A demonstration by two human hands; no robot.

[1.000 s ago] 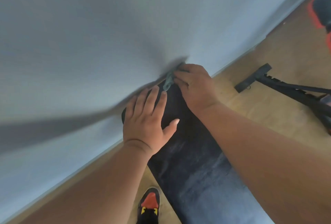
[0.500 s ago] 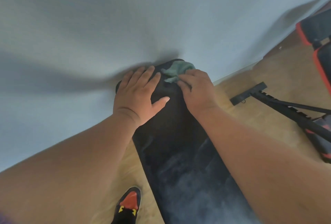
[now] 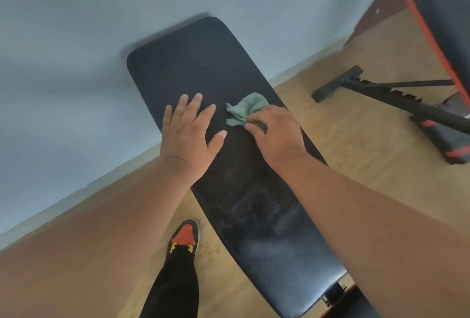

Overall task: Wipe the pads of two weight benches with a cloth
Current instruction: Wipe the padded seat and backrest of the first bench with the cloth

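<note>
From the head view, the right hand (image 3: 276, 137) pinched the green cloth (image 3: 245, 111) against the black bench pad (image 3: 203, 63), near its far end. Just left, the left hand (image 3: 189, 134) lay flat, fingers spread, on the pad.

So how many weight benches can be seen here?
2. One black bench lies under both hands, its far end against the wall; a second bench with red trim stands at the right edge, partly cut off.
</note>
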